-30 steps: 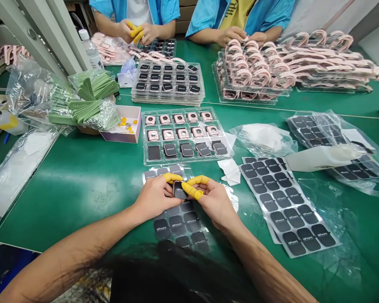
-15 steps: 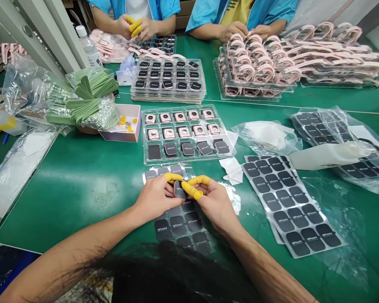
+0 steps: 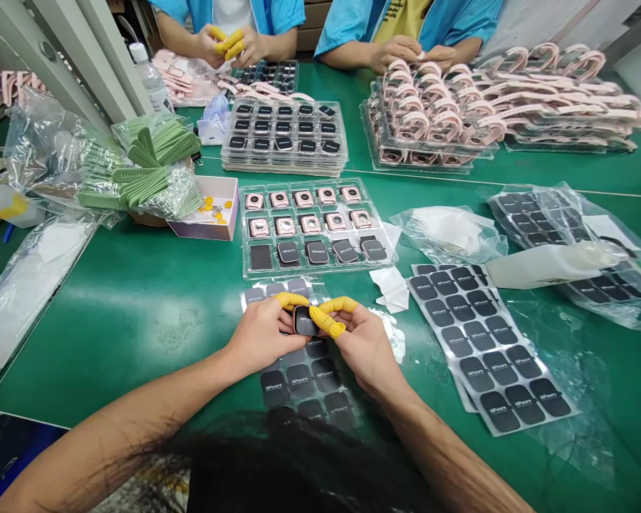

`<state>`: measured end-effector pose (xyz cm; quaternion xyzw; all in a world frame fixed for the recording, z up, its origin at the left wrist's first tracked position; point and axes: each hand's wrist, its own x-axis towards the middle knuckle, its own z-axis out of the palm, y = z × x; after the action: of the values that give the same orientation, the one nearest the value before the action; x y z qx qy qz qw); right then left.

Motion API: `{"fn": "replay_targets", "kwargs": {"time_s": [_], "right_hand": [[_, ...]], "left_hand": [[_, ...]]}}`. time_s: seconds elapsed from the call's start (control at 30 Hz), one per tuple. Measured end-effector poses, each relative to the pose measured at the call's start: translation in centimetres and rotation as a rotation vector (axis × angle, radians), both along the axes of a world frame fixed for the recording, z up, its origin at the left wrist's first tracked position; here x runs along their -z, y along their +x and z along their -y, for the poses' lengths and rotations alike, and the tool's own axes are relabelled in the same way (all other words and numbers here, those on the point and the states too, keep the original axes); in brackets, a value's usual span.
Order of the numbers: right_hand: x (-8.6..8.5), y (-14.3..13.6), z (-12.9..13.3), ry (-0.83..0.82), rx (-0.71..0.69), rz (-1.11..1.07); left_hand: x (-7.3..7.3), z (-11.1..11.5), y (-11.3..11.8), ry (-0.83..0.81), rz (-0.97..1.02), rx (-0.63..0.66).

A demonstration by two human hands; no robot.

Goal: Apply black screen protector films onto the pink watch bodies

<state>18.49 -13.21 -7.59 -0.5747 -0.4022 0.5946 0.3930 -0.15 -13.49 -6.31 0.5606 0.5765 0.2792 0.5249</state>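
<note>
Between my hands is a small square watch case [image 3: 305, 321] with a black printed film on its face. My left hand [image 3: 263, 333] grips its left side, a yellow finger cot on one finger. From the right, my right hand [image 3: 360, 338] holds the case's edge, with yellow cots on thumb and finger. Under both hands lies a sheet of black printed films [image 3: 300, 382], partly covered by my hands and dark hair. Just beyond, a clear tray [image 3: 320, 267] carries rows of pink watch cases and a front row with black faces.
Stacked trays [image 3: 284, 160] stand beyond, beside pink straps [image 3: 432, 107]. Green straps [image 3: 154, 167] and a small box [image 3: 208, 229] of yellow cots are left. More film sheets [image 3: 491, 342] and a white bottle [image 3: 553, 265] lie right. Two people in blue sit opposite.
The watch case is tilted slightly differently, and my right thumb has shifted a little to the right over it. The opposite person's hands at the upper right have moved slightly.
</note>
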Motion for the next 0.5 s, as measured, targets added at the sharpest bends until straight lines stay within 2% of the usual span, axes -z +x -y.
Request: {"fn": "replay_targets", "kwargs": {"time_s": [0.5], "right_hand": [[0.52,-0.1,0.23,0.044,-0.005,0.043]], "left_hand": [[0.14,-0.02,0.06,-0.009,0.064,0.007]]}}
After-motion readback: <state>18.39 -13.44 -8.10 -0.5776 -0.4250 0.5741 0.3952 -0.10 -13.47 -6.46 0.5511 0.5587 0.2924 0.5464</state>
